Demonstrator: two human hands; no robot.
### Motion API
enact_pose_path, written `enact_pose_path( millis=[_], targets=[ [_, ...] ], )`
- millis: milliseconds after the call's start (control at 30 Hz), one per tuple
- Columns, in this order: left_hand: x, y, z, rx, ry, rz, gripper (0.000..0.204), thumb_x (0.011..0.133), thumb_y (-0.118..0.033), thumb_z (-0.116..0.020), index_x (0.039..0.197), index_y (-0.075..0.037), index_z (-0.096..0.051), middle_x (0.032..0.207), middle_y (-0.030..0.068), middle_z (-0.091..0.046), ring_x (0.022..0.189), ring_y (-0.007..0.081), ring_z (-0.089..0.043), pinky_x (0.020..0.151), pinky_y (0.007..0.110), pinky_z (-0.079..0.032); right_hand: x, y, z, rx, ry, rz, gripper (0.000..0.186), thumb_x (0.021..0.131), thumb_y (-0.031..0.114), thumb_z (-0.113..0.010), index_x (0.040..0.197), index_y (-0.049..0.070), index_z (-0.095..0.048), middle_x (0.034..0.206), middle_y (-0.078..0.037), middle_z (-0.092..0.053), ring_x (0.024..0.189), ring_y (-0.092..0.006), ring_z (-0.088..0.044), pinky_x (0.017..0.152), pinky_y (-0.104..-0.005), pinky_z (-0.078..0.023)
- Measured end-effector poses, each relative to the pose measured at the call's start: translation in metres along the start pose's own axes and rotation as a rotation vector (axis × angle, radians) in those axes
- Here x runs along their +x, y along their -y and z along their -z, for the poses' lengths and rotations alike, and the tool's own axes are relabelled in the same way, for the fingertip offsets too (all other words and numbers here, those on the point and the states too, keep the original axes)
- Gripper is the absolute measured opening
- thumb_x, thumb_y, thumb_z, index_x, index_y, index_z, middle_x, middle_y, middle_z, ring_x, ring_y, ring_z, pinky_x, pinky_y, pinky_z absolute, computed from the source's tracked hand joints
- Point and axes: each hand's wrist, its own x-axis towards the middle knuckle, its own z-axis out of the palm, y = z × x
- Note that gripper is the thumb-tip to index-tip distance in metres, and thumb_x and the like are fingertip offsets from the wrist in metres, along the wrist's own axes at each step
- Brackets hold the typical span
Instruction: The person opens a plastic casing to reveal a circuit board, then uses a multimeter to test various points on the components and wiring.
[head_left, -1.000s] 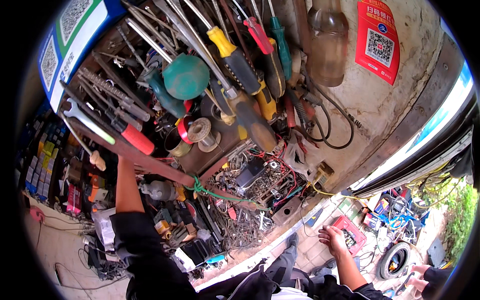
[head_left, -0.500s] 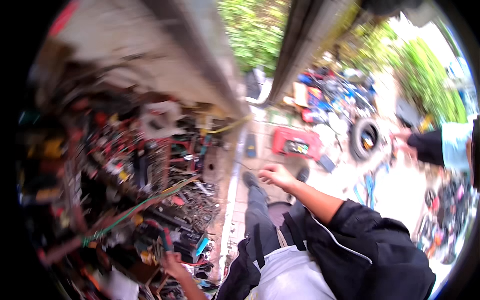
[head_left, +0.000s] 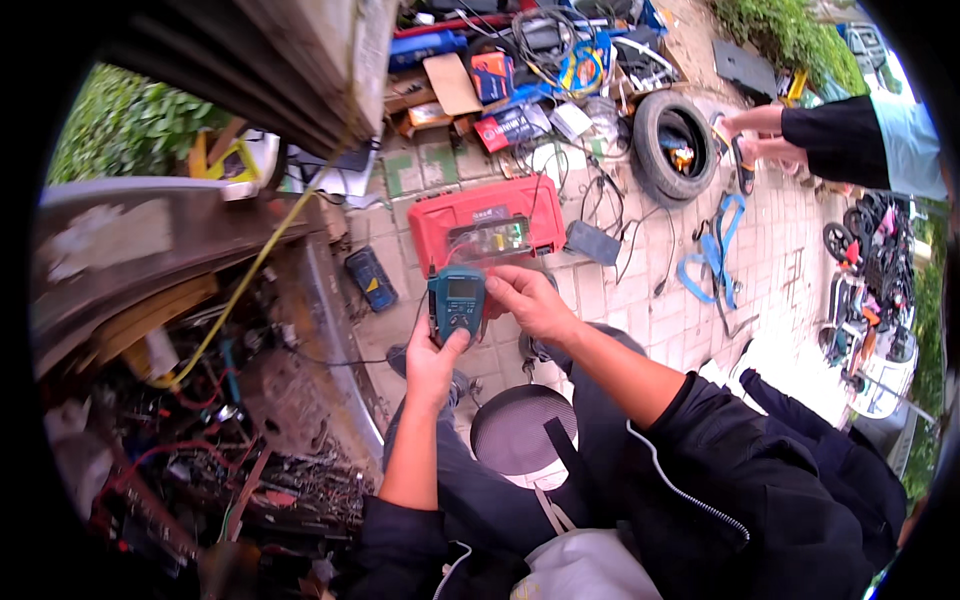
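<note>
Above red case (head_left: pixel 487 222) — both hands, L (head_left: pixel 432 362) & R (head_left: pixel 533 303), grip teal meter (head_left: pixel 457 301).

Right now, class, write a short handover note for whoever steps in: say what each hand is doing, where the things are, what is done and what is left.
Left hand: holds the teal meter from below, thumb on its front.
Right hand: fingertips on the meter's right edge.
Things: red case lies shut on the paving just beyond the meter; a tyre and loose cables further off.
Done: meter is in hand, screen facing up.
Left: no probes seen touching anything; its reading is too small to tell.
</note>
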Motion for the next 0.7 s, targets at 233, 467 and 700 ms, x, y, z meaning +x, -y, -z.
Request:
enact_pose_path(
  millis=[233,467,700],
  targets=[
    [0.058,0.059,0.018,0.161,0.003,0.052,0.032,0.085,-0.010,-0.072,0.111,0.002,-0.057,0.099,0.0042,-0.065,0.086,0.0098,-0.059,0.079,0.025,-0.048,0.033,-0.068,0.032,0.195,-0.152,-0.081,0.033,0.098,0.029,-0.058,0.113,0.000,-0.065,0.087,-0.003,-0.067,0.073,-0.0091,-0.060,0.070,-0.0263,-0.050],
    [0.011,0.066,0.025,0.282,0.055,-0.122,0.035,0.083,-0.009,-0.073,0.113,0.003,-0.057,0.098,0.0039,-0.065,0.084,0.0083,-0.059,0.077,0.024,-0.048,-0.001,-0.079,0.031,0.178,-0.266,0.214,0.025,0.097,0.022,-0.060,0.100,-0.002,-0.067,0.088,-0.008,-0.068,0.075,-0.0144,-0.064,0.068,-0.0287,-0.052],
    [-0.041,0.069,0.017,0.373,0.225,-0.284,0.037,0.082,-0.011,-0.074,0.112,0.004,-0.058,0.097,0.0030,-0.065,0.082,0.0083,-0.058,0.074,0.024,-0.048,-0.073,0.021,0.117,0.570,-0.818,1.070,0.025,0.098,0.029,-0.058,0.091,0.005,-0.055,0.065,0.001,-0.050,0.055,-0.0111,-0.049,0.053,-0.0296,-0.047]
  ],
)
